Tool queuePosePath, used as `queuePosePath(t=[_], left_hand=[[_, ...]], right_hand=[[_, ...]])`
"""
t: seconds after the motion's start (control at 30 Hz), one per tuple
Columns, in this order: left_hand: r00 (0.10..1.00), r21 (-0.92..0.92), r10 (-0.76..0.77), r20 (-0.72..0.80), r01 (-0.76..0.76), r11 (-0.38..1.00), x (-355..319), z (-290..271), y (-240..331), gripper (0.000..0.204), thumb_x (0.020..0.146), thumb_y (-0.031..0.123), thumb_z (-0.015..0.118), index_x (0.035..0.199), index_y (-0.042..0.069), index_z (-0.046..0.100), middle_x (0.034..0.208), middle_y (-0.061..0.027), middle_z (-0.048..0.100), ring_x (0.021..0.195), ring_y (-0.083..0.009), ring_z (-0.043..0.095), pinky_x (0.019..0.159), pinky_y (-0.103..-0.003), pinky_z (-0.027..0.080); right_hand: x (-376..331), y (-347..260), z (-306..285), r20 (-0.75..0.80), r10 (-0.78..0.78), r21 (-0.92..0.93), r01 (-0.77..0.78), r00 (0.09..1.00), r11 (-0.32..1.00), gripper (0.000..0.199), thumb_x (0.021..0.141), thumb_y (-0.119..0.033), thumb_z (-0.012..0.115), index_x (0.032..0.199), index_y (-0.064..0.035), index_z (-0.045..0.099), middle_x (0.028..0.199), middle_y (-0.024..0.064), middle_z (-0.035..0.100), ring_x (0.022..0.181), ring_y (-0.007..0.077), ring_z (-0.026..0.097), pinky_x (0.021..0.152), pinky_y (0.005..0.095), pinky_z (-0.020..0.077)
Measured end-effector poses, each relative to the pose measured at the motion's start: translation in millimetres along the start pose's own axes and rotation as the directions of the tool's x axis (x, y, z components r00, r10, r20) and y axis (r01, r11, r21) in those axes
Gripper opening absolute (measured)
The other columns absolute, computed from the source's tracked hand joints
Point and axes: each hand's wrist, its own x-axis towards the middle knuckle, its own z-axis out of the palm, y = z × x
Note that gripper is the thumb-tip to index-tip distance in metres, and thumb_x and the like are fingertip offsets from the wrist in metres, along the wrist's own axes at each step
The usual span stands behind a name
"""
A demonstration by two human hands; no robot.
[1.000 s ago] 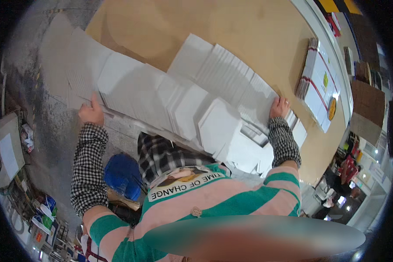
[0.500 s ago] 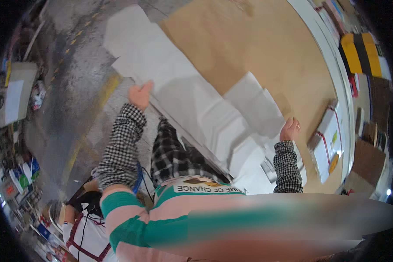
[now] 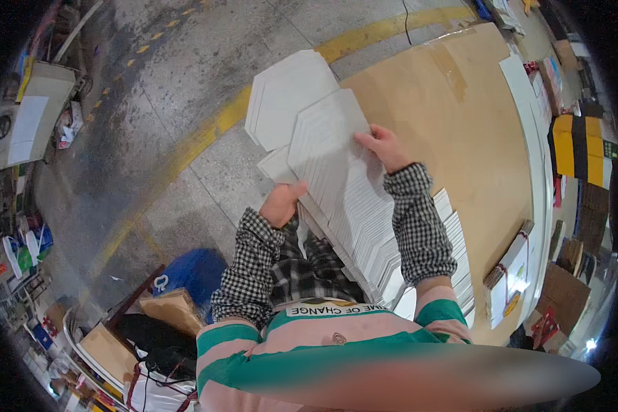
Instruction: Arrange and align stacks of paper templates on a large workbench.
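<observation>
Sheets (image 3: 333, 158): white, overlapping, along near edge of worktop (image 3: 474, 137).
Left hand (image 3: 280, 205): gripping left edge of sheets.
Right hand (image 3: 386, 149): thumb on sheets; cannot tell grip.

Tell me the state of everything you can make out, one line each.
White sheets: stacked, fanned out, overlapping
Left hand: holding the sheets' left edge
Right hand: holding the sheets' right edge
Bundle at right: tied with red bands
Tabletop: partly covered by sheets
</observation>
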Motion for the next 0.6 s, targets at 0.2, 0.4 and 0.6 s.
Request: queuePosePath(t=[0.2, 0.4, 0.6], left_hand=[[0.969, -0.505, -0.153, -0.195, 0.035, 0.863, 24, -7, 2, 0.039, 0.088, 0.026, 0.046, 0.116, -0.001, 0.047, 0.103, -0.0083, 0.058, 0.088, -0.0162, 0.056, 0.078, -0.028, 0.044], [0.980, 0.520, 0.106, -0.170, -0.002, 0.854, 26, -45, -34, 0.036, 0.088, 0.030, 0.047, 0.108, 0.000, 0.053, 0.091, -0.0029, 0.059, 0.067, -0.0106, 0.052, 0.055, -0.023, 0.040], [0.985, 0.646, 0.005, -0.174, 0.110, 0.755, 25, -35, -20, 0.035, 0.088, 0.030, 0.048, 0.109, 0.003, 0.053, 0.095, -0.0034, 0.058, 0.075, -0.0097, 0.054, 0.057, -0.021, 0.041]], right_hand=[[-15, 5, -11, -0.051, 0.035, 0.016, -0.034, 0.998, 0.999, 0.023, 0.079, -0.019, 0.063, 0.094, -0.0018, 0.059, 0.077, -0.0028, 0.057, 0.064, 0.0041, 0.049, 0.056, 0.0190, 0.0387], [-25, -1, -10, -0.027, 0.046, 0.057, -0.044, 0.999, 0.997, 0.026, 0.083, -0.014, 0.057, 0.103, 0.0022, 0.056, 0.093, 0.0031, 0.060, 0.083, 0.0094, 0.054, 0.074, 0.0226, 0.0433], [-43, -14, -5, -0.191, -0.019, -0.022, 0.015, 0.981, 1.000, 0.018, 0.080, -0.018, 0.060, 0.084, -0.0012, 0.059, 0.069, -0.0044, 0.052, 0.061, 0.0034, 0.043, 0.054, 0.0196, 0.0361]])
